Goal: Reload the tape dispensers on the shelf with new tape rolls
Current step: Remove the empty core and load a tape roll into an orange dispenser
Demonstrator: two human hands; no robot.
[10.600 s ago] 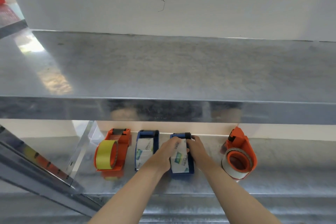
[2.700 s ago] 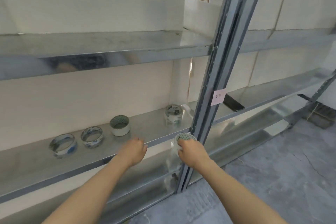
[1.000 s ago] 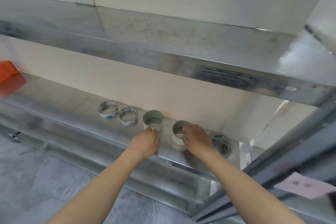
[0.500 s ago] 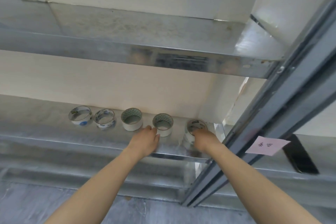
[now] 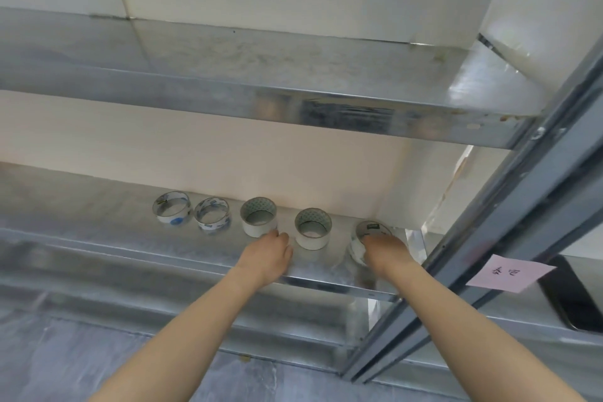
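row: five tape rolls stand on their flat faces, cores up, so none can roll off. They line up near the wall where I can reach them.
right hand (image 5: pixel 386 253): fingers are curled over the end roll (image 5: pixel 357 246), gripping it from above. It is the nearest roll on my side, so probably the first pick.
left hand (image 5: pixel 267 254): flat and relaxed on the front of the shelf (image 5: pixel 98 215), holding nothing. Fingertips are just beside the first white roll (image 5: pixel 259 217). I read it as bracing.
end roll: on the shelf at the right end of the row, half hidden under my hand.
second white roll (image 5: pixel 312 233): between my hands, untouched.
outer clear roll (image 5: pixel 172 212), inner clear roll (image 5: pixel 212 215): left end of the row, close together.
dispensers: not in view, so the roll has to travel to them.
rack: bare galvanised steel, dull and scuffed. The upper shelf (image 5: pixel 228 55) overhangs, so I reach in under it.
wall (image 5: pixel 228 157): plain cream.
floor (image 5: pixel 65 362): grey tile.
upright (image 5: pixel 489 238): grey post just right of my grip.
pink note (image 5: pixel 510 272): on the upright, handwriting illegible.
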